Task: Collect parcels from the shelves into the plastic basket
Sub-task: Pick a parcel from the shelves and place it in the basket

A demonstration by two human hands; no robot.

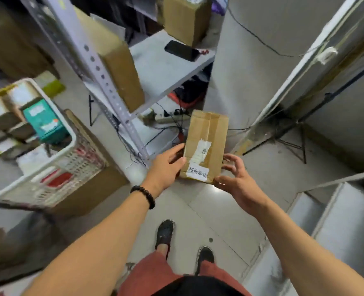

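Note:
I hold a slim brown cardboard parcel (205, 144) with white labels and clear tape in front of me, above the floor. My left hand (166, 165) grips its left edge, thumb on the front. On the parcel's lower right corner, my right hand (236, 180) pinches with thumb and fingers. The white plastic basket (69, 150) stands at the left on a brown box, and holds several parcels, among them a teal box (45, 122). Two more brown boxes (121, 71), (184, 18) stand on the grey metal shelf (161, 69).
A black phone (182, 50) lies on the shelf board. Cables and a power strip (170, 119) lie on the floor under the shelf. A grey pillar (251, 60) rises just behind the parcel, a tripod leg (292, 144) stands to its right, and another shelf (326, 210) is at the lower right.

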